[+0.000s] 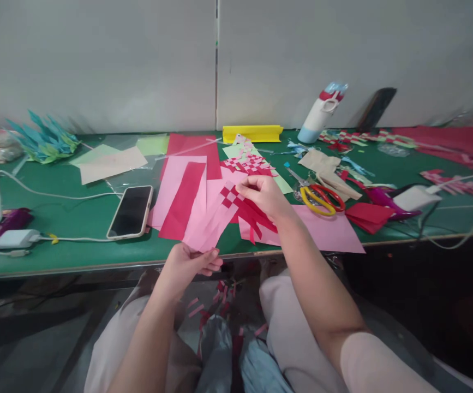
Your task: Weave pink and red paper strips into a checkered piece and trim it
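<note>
my two hands on a small pink-and-red paper weave at the front of the green table [72, 218]
my left hand [190, 261] pinches the lower end of the pale pink strips [205, 226] near the table's front edge, while my right hand [264, 195] has thumb and fingertips closed on the checkered weave [230, 197], its loose red strips [256, 214] trailing out under my palm. the piece is held tilted between my hands, in front of the loose pink and red sheets. left of it lies a phone [130, 213]; to the right, scissors [318, 201] with yellow and red handles; behind, a folded yellow paper [252, 134] stands near the wall.
</note>
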The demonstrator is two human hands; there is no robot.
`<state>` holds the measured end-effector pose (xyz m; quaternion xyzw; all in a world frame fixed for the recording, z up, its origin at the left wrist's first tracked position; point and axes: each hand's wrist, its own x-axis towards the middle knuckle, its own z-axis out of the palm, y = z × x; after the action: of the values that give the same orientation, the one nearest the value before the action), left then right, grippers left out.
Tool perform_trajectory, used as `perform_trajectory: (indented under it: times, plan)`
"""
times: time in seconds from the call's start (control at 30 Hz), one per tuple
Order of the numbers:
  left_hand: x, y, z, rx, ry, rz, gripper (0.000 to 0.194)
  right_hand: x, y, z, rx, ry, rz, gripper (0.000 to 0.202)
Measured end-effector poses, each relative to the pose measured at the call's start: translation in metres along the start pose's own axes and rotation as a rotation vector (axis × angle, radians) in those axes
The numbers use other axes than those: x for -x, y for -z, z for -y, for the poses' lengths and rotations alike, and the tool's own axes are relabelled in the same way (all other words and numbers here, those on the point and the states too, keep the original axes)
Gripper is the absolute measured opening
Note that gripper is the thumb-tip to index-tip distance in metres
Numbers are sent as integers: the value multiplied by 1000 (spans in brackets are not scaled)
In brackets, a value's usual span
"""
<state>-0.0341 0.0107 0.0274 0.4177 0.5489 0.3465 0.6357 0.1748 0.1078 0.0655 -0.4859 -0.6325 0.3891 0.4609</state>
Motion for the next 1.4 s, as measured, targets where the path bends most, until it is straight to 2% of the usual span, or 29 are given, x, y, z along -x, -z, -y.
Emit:
perform_trajectory:
  times: [0.17, 0.27, 0.37, 0.4, 0.47, 0.57, 0.7, 0.8, 0.87, 0.9, 1.07, 1.17, 1.23, 1.27, 1.33, 1.4]
  plan:
    - [3, 8, 2, -86, 8, 141, 42, -3, 14, -2, -54, -23, -105, 17]
    - [11, 15, 3, -256, -1, 340, 39, -4, 19, -5, -75, -45, -113, 17]
    - [18, 19, 3, -496, -77, 629, 30, -4, 20, -7, -62, -40, -109, 17]
    - [20, 20, 3, -562, -124, 689, 27, -4, 20, -7, -64, -43, -108, 17]
    - [23, 22, 2, -631, -201, 699, 24, -4, 20, -6, -69, -55, -100, 18]
    - [25, 32, -1, -620, -199, 571, 28, -3, 19, -3, -32, -47, -58, 19]
    - [25, 60, -8, -519, -223, 394, 51, -1, 13, 1, 47, -3, 50, 20]
    - [19, 74, -13, -388, -247, 118, 42, 1, 4, 2, 97, 34, 159, 19]
    - [13, 72, -15, -281, -322, -103, 43, 4, -4, 5, 124, 45, 249, 20]
    - [10, 68, -16, -264, -352, -139, 43, 5, -8, 7, 139, 48, 291, 20]
    - [1, 40, -17, -230, -364, -68, 40, 13, -27, 20, 213, 74, 414, 21]
    - [-1, 31, -17, -245, -364, -36, 29, 15, -35, 21, 183, 78, 444, 22]
    - [-2, 29, -17, -257, -382, -73, 26, 15, -38, 19, 138, 98, 383, 22]
    - [-2, 27, -17, -261, -399, -128, 26, 16, -39, 18, 120, 117, 313, 22]
    - [-3, 25, -15, -286, -472, -355, 24, 18, -41, 18, 109, 162, 127, 23]
    - [-4, 23, -13, -383, -636, -663, 20, 22, -43, 22, 104, 192, 23, 25]
